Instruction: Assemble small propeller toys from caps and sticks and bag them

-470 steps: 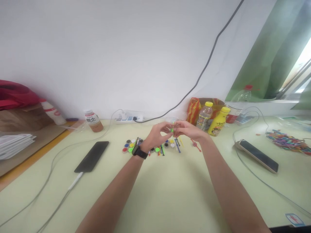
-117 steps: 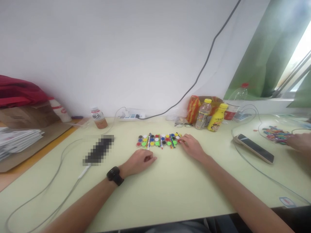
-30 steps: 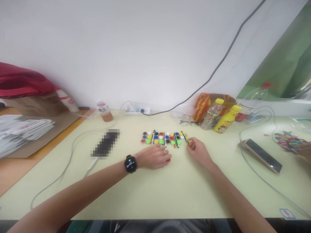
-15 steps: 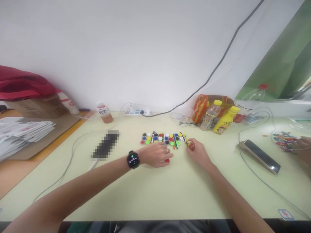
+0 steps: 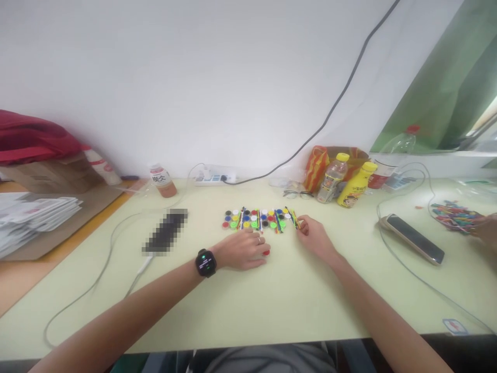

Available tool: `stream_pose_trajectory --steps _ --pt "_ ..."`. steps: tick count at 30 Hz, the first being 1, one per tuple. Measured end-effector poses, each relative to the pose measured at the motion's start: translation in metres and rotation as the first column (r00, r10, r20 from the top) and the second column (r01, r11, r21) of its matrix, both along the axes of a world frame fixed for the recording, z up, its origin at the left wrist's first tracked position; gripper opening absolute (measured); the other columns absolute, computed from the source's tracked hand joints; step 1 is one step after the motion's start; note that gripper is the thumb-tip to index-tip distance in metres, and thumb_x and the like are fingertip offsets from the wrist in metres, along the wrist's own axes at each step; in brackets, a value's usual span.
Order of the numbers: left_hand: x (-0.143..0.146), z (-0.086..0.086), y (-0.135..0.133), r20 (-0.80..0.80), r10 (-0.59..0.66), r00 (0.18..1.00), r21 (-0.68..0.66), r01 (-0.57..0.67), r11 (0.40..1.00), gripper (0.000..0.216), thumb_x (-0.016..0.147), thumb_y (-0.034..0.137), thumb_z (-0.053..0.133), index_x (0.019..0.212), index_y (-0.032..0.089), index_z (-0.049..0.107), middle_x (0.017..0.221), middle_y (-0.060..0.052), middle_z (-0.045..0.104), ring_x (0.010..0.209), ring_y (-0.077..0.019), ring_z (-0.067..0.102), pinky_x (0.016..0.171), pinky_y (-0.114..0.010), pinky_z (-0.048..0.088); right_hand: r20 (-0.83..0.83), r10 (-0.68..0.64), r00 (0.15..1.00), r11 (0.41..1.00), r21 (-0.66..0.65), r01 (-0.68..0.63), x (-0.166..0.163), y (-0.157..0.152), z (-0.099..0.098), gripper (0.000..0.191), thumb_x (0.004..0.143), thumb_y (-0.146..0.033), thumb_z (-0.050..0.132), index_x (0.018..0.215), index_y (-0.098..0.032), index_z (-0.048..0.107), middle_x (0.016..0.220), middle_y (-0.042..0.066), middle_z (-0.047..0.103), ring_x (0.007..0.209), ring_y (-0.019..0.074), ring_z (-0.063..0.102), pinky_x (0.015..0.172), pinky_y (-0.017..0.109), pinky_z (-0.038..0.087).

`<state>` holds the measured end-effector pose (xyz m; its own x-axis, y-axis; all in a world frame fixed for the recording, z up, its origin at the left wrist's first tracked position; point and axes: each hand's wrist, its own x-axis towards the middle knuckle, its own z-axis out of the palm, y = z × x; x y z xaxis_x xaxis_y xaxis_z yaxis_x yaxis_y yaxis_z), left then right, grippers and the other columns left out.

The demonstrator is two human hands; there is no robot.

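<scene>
Rows of small round discs (image 5: 254, 213) in several colours lie on the table, with bundles of thin coloured sticks (image 5: 278, 220) laid between them. My left hand (image 5: 241, 250), with a ring and a black watch, rests palm down in front of the rows. Its fingers are apart around a red disc (image 5: 266, 253) by the fingertips; whether they touch it I cannot tell. At the right end of the rows, my right hand (image 5: 316, 239) has its thumb and fingers closed on the lower end of the last slanted stick bundle (image 5: 294, 217).
A pile of coloured sticks (image 5: 452, 215) lies under another person's hand (image 5: 485, 228) at the right. Nearby is a phone-like device (image 5: 415, 238) with a cable. Bottles (image 5: 356, 186) and glasses (image 5: 298, 195) stand behind; a pixelated dark object (image 5: 165, 232) lies left.
The view has shifted slightly. My left hand has drawn back a little to the left, while the red disc stays in about the same place. My right hand remains at the end stick bundle.
</scene>
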<state>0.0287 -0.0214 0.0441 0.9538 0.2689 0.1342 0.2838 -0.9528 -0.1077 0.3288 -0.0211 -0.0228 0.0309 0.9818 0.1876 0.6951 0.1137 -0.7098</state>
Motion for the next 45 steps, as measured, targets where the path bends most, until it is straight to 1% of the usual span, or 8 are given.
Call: stream_pose_trajectory --steps 4,9,13,17,19,25,37,45 --pt "-0.004 -0.004 -0.008 0.028 0.052 0.998 -0.041 -0.05 0.998 0.029 0.102 0.042 0.054 0.12 0.021 0.062 0.098 -0.008 0.068 0.086 -0.0247 0.062 0.081 -0.039 0.045 0.09 -0.034 0.995 0.999 0.004 0.034 0.003 0.001 0.001 0.04 0.077 -0.025 0.065 0.117 -0.021 0.062 0.087 0.001 0.069 0.071 0.0166 0.063 0.068 0.028 0.05" --pt "-0.015 -0.013 -0.024 0.171 0.195 0.966 -0.187 -0.162 0.969 0.032 0.103 0.04 0.054 0.131 0.024 0.058 0.12 -0.009 0.067 0.106 -0.0253 0.064 0.094 -0.038 0.048 0.112 -0.018 0.994 1.0 0.008 0.017 0.007 0.0 0.004 0.041 0.077 -0.025 0.066 0.118 -0.02 0.061 0.087 0.001 0.07 0.072 0.0164 0.064 0.068 0.027 0.049" --pt "-0.022 -0.018 -0.031 0.23 0.224 0.947 -0.259 -0.162 0.952 0.035 0.102 0.034 0.056 0.137 0.028 0.056 0.124 -0.007 0.066 0.112 -0.0247 0.063 0.099 -0.038 0.049 0.104 -0.014 0.995 1.0 0.013 0.013 0.007 0.003 0.004 0.031 0.083 -0.028 0.063 0.114 -0.02 0.063 0.084 0.001 0.071 0.07 0.0166 0.065 0.067 0.027 0.048" --pt "-0.023 -0.021 -0.03 0.259 0.266 0.928 -0.307 -0.183 0.934 0.042 0.101 0.032 0.058 0.142 0.028 0.053 0.127 -0.009 0.065 0.114 -0.0252 0.063 0.101 -0.04 0.05 0.177 -0.064 0.982 0.998 0.029 0.059 0.006 0.008 0.001 0.016 0.088 -0.032 0.061 0.096 -0.019 0.067 0.083 0.005 0.072 0.073 0.0186 0.065 0.066 0.028 0.046" --pt "-0.022 -0.022 -0.029 0.267 0.267 0.926 -0.325 -0.174 0.93 0.04 0.101 0.032 0.058 0.141 0.028 0.054 0.127 -0.009 0.065 0.114 -0.025 0.063 0.1 -0.039 0.051 0.201 -0.095 0.975 0.995 0.045 0.088 0.005 0.01 0.0 0.014 0.088 -0.032 0.062 0.089 -0.019 0.068 0.083 0.006 0.072 0.075 0.0193 0.065 0.066 0.028 0.044" --pt "-0.019 -0.019 -0.032 0.256 0.277 0.926 -0.349 -0.179 0.92 0.034 0.102 0.031 0.056 0.136 0.028 0.059 0.123 -0.008 0.065 0.111 -0.0235 0.063 0.098 -0.037 0.052 0.22 -0.157 0.963 0.987 0.076 0.143 0.001 0.02 -0.001 0.02 0.095 -0.032 0.056 0.085 -0.021 0.07 0.078 0.005 0.073 0.071 0.0188 0.063 0.064 0.027 0.039" --pt "-0.018 -0.016 -0.035 0.244 0.287 0.926 -0.377 -0.182 0.908 0.033 0.102 0.028 0.056 0.135 0.029 0.061 0.12 -0.007 0.066 0.109 -0.0228 0.064 0.097 -0.036 0.053 0.189 -0.197 0.962 0.979 0.087 0.183 -0.002 0.024 -0.005 0.012 0.089 -0.024 0.062 0.081 -0.022 0.07 0.078 0.003 0.075 0.068 0.0173 0.064 0.061 0.027 0.038" --pt "-0.019 -0.021 -0.033 0.29 0.279 0.915 -0.379 -0.158 0.912 0.031 0.102 0.029 0.056 0.132 0.028 0.063 0.119 -0.007 0.068 0.108 -0.0222 0.065 0.096 -0.034 0.054 0.181 -0.205 0.962 0.978 0.074 0.194 -0.005 0.019 -0.001 0.008 0.086 -0.028 0.067 0.081 -0.022 0.069 0.077 0.003 0.074 0.069 0.0173 0.064 0.061 0.027 0.039"
